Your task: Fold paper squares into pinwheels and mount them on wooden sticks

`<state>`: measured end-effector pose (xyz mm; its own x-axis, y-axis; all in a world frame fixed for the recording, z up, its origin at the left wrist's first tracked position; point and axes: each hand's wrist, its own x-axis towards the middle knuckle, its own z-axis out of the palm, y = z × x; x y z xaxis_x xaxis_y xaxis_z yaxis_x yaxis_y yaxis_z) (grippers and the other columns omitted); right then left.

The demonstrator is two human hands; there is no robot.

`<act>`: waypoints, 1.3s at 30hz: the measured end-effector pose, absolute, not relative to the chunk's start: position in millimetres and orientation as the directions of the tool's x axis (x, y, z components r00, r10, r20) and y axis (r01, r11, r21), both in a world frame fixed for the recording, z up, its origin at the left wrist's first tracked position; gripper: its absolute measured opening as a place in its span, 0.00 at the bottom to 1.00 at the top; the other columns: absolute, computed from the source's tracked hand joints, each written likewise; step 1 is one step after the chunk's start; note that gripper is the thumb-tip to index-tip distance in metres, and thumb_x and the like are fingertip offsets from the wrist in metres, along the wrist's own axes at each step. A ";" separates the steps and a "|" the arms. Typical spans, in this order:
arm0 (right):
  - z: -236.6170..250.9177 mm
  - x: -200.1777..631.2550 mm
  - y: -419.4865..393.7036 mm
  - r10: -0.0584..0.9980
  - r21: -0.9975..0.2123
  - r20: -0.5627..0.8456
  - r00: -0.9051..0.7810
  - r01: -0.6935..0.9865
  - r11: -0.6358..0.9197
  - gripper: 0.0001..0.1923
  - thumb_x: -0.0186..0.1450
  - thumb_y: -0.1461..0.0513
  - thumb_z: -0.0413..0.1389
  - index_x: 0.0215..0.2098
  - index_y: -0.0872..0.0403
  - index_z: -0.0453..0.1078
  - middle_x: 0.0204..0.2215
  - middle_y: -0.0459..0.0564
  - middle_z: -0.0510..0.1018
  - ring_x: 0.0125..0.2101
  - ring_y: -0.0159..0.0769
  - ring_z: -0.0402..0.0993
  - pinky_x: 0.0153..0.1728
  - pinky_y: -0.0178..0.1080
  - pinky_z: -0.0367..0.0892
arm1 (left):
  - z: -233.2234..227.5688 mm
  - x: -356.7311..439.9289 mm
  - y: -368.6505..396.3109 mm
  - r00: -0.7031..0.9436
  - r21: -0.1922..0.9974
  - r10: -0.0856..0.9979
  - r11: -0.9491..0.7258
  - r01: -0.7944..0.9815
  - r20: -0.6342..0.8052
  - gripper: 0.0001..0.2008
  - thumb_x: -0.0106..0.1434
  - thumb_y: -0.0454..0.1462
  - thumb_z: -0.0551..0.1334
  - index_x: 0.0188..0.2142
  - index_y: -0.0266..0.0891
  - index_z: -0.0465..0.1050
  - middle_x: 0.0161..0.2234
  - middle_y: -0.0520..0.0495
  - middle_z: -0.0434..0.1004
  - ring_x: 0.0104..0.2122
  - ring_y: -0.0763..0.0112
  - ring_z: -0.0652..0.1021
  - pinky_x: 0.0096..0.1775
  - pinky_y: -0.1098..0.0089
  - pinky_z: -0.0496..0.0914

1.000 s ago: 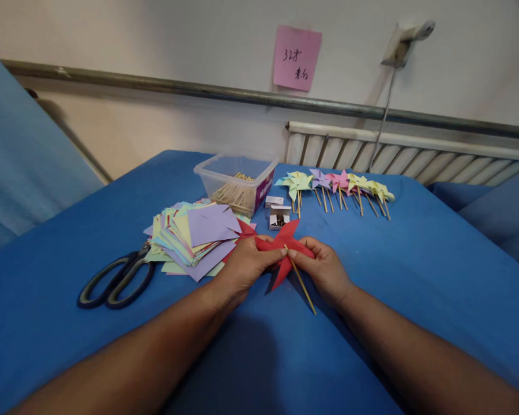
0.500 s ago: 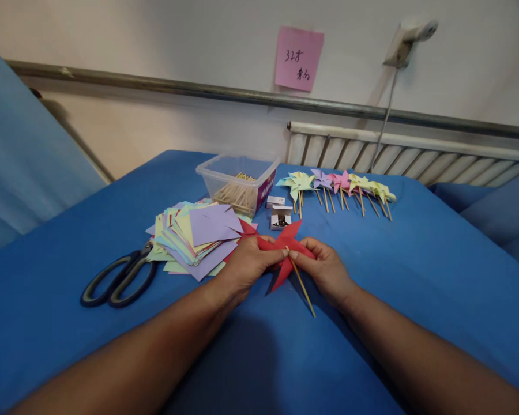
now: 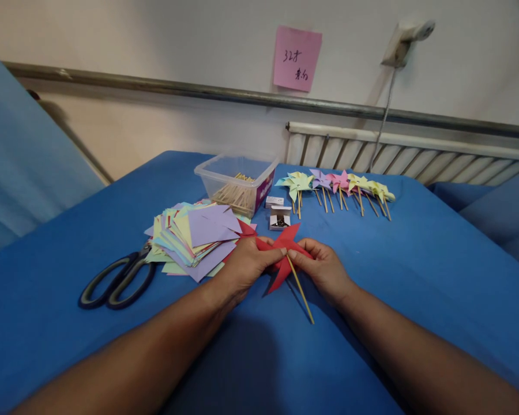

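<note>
Head view, background: pale wall with a metal rail across it; pink note, handwritten, upper centre of the frame; socket with plug and radiator, upper right; light-blue curtain, left edge. Surface: desk, blue-covered, filling the lower frame. Left of centre: one pair of dark-handled scissors, blades toward and partly hidden by a loose stack of coloured paper, some sheets slit. Upper centre: one clear plastic tub of wooden sticks; just beside it, one small closed box and one open box of small metal pieces. Right of centre, far side: a row of paper pinwheels on sticks, green, purple, pink and yellow. Centre: one red paper pinwheel, raised between both hands; one thin stick at its middle, slanting to lower right. Left hand: fingers clamped on the pinwheel's left side. Right hand: likewise on the right, thumb tips almost meeting over the stick's upper end. Change noted: that end formerly showed above the thumbs and now sits lower, at them; judged a slight adjustment of stick against paper, whether fastened cannot be told.
</note>
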<state>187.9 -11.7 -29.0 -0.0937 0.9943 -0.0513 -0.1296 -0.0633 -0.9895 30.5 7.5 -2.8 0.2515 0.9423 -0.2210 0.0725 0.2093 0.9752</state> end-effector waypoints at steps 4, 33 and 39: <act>-31.9 188.4 -10.4 0.993 -0.989 -0.052 -0.102 -0.135 -0.066 0.17 0.52 0.51 0.65 0.23 0.55 0.67 0.20 0.42 0.71 0.21 0.28 0.62 0.26 0.34 0.57 | -3.7 30.9 7.4 0.229 0.975 0.948 0.207 0.083 -0.220 0.12 0.48 0.42 0.69 0.22 0.36 0.71 0.17 0.53 0.69 0.18 0.76 0.67 0.22 0.73 0.58; -31.5 187.6 -9.7 0.991 -0.972 -0.102 -0.088 -0.205 -0.118 0.19 0.50 0.50 0.67 0.24 0.55 0.66 0.19 0.41 0.70 0.21 0.27 0.61 0.26 0.34 0.57 | -10.0 29.9 7.1 0.239 0.976 0.949 0.183 0.117 -0.207 0.10 0.50 0.41 0.67 0.23 0.37 0.71 0.20 0.53 0.70 0.21 0.75 0.68 0.25 0.73 0.60; -33.4 189.7 -9.5 0.990 -0.974 -0.087 -0.113 -0.201 -0.108 0.19 0.50 0.51 0.67 0.25 0.55 0.67 0.20 0.42 0.71 0.22 0.28 0.62 0.27 0.34 0.57 | -9.4 29.1 7.6 0.256 0.979 0.947 0.168 0.115 -0.193 0.09 0.50 0.41 0.67 0.24 0.37 0.72 0.22 0.52 0.72 0.23 0.74 0.70 0.26 0.73 0.61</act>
<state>189.7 -9.5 -33.4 -0.1133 0.9897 -0.0869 -0.2007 -0.1085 -0.9736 29.1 7.6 -9.4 0.2560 0.9472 -0.1930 0.1150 0.1684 0.9790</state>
